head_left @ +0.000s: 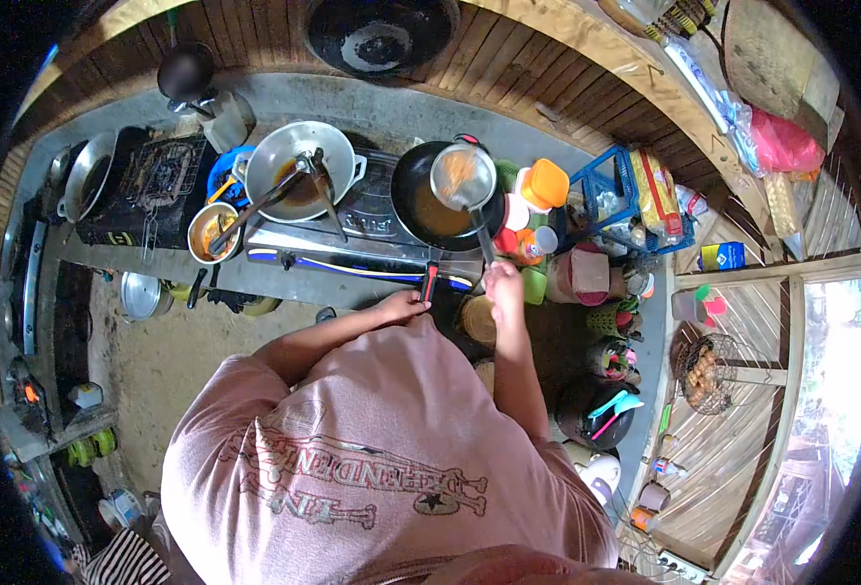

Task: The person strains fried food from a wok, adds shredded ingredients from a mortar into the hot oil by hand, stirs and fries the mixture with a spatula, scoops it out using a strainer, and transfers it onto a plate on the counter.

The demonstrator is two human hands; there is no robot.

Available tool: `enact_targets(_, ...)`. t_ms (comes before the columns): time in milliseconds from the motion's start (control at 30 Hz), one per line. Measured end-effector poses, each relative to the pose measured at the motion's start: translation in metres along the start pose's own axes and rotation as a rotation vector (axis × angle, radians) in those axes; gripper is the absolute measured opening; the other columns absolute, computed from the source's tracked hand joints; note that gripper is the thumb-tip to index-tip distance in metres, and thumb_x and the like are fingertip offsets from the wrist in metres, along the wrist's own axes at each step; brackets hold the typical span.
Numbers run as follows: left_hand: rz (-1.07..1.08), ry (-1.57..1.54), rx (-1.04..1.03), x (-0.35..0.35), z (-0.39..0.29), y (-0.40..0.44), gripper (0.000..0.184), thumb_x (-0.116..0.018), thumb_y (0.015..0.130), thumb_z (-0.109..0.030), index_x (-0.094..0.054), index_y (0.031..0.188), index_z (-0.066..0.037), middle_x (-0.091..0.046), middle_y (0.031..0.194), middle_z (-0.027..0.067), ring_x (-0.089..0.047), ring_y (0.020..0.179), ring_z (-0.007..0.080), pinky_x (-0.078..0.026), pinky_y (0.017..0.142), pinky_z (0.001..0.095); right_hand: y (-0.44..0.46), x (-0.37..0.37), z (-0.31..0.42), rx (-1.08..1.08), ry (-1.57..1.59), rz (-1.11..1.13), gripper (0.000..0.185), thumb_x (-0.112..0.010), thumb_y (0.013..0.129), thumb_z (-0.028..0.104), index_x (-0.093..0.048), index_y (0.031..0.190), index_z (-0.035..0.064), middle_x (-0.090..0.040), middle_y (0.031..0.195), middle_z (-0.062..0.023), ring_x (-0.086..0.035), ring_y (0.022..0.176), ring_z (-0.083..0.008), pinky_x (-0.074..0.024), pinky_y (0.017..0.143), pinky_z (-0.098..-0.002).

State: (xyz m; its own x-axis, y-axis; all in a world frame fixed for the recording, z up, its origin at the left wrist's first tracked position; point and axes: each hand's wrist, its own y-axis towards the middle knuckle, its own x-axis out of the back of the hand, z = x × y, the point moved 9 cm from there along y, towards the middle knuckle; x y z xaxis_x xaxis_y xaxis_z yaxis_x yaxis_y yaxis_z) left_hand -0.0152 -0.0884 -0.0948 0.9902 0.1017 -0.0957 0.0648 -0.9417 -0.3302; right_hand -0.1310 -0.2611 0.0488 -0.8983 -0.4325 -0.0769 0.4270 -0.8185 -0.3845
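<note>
A black frying pan (413, 207) with brownish liquid in it sits on the right side of the gas stove (372, 200). My left hand (403, 308) is closed at the end of its black and red handle (430, 283). With my right hand (504, 285) I grip the dark handle of a round metal strainer (479, 177). The strainer is over the pan's upper right part, with orange-brown bits (459, 174) in its bowl. Whether it touches the pan's rim I cannot tell.
Left on the stove, a large silver wok (289, 146) holds dark liquid and utensils. A smaller pot (202, 230) stands beside it. Orange and white containers (545, 182) and a blue crate (606, 190) crowd the right. Another black wok (377, 44) hangs on the wall.
</note>
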Motion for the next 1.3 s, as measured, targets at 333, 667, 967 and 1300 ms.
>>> enact_targets(333, -0.029, 0.062, -0.053, 0.004, 0.019, 0.012, 0.037, -0.060, 0.097, -0.043, -0.057, 0.078, -0.011, -0.047, 0.059, -0.0054, -0.043, 0.052, 0.0087, -0.035, 0.048, 0.0297, -0.037, -0.005, 0.086, 0.067, 0.092, 0.010, 0.015, -0.052, 0.101, 0.017, -0.056, 0.103, 0.0024, -0.043, 0.059, 0.0032, -0.036, 0.044, -0.0046, -0.0257, 0.038, -0.0227)
enact_targets(667, -0.022, 0.026, 0.028, 0.004, -0.011, -0.006, 0.031, -0.061, 0.097, -0.040, -0.062, 0.087, -0.011, -0.050, 0.063, -0.0056, -0.044, 0.053, 0.0084, -0.035, 0.049, 0.0290, 0.012, 0.012, -0.015, -0.068, 0.012, -0.033, 0.010, -0.056, 0.098, 0.016, -0.059, 0.094, 0.0072, -0.048, 0.058, 0.0028, -0.038, 0.040, -0.0059, -0.0265, 0.034, -0.0233)
enact_targets(967, -0.020, 0.000, -0.051, 0.005, 0.021, 0.009, 0.029, -0.062, 0.097, -0.038, -0.061, 0.086, -0.011, -0.053, 0.068, -0.0055, -0.045, 0.059, 0.0068, -0.038, 0.054, 0.0276, -0.021, -0.006, 0.058, 0.001, 0.138, 0.022, 0.013, -0.051, 0.103, 0.017, -0.054, 0.098, 0.0058, -0.043, 0.056, 0.0035, -0.034, 0.040, -0.0054, -0.0249, 0.037, -0.0226)
enact_targets(1300, -0.029, 0.038, 0.050, 0.006, 0.012, -0.001, 0.029, -0.063, 0.096, -0.038, -0.062, 0.087, -0.011, -0.054, 0.067, -0.0051, -0.045, 0.057, 0.0072, -0.038, 0.053, 0.0277, -0.001, 0.011, 0.020, -0.021, 0.011, 0.011, 0.019, -0.054, 0.101, 0.023, -0.058, 0.095, 0.0062, -0.044, 0.057, 0.0049, -0.035, 0.041, -0.0053, -0.0250, 0.035, -0.0228)
